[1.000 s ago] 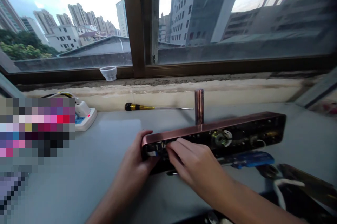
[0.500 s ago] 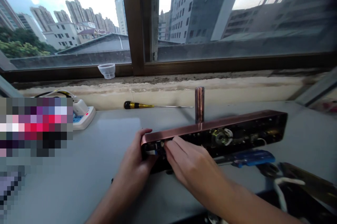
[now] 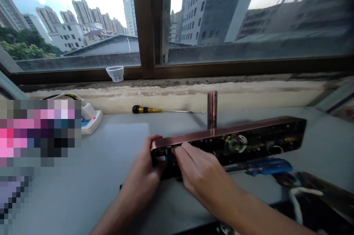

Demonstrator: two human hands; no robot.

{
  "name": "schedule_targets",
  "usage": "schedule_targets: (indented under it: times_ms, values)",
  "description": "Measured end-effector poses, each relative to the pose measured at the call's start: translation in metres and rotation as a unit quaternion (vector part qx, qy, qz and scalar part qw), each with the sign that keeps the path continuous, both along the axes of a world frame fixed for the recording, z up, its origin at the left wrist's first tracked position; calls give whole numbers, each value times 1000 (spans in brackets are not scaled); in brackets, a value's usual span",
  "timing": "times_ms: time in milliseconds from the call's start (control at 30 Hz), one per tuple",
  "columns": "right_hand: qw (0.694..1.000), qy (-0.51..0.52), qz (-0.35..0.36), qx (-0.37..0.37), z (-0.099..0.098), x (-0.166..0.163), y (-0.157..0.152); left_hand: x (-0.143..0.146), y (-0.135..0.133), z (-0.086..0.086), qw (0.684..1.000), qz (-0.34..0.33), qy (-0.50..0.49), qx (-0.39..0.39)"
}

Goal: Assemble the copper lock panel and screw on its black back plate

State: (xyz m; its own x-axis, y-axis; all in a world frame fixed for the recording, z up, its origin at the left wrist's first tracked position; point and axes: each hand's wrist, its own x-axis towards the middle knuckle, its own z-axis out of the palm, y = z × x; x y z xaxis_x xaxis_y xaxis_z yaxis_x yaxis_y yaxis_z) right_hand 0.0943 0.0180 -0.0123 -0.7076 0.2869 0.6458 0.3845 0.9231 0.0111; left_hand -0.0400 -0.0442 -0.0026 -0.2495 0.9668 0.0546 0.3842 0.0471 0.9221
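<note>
A long copper-coloured door lock body (image 3: pixel 257 132) stands on its edge on the grey table (image 3: pixel 91 176), its open dark inside facing me. Its round handle (image 3: pixel 212 109) sticks up behind it. My left hand (image 3: pixel 143 176) grips the lock's left end. My right hand (image 3: pixel 201 176) rests against the open side near that end, fingertips on small parts inside, next to a white-and-blue connector (image 3: pixel 162 158). What the fingertips pinch is hidden.
A blue-handled screwdriver (image 3: pixel 262 167) lies just in front of the lock. A black-and-yellow screwdriver (image 3: pixel 166 110) lies by the window sill. A white power strip (image 3: pixel 90 119) sits at left, a clear plastic cup (image 3: pixel 115 73) on the sill. Dark parts and white cable (image 3: pixel 306 194) lie at right.
The view has shifted slightly. Both hands stay on the lock's left end, with the right fingers moved only a little.
</note>
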Motion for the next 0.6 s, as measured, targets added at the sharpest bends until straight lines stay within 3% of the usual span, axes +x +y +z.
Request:
schedule_targets:
  times_ms: [133,267,600]
  values:
    - [999,-30,-16,-18,3,3,-1,-2,1,1,1000,1,6,-4]
    - [999,7,-32,-16,3,6,-3,-2,0,1,1000,-2,12,-7]
    - [1000,27,-15,-3,-2,4,3,-2,1,1,1000,5,3,-3]
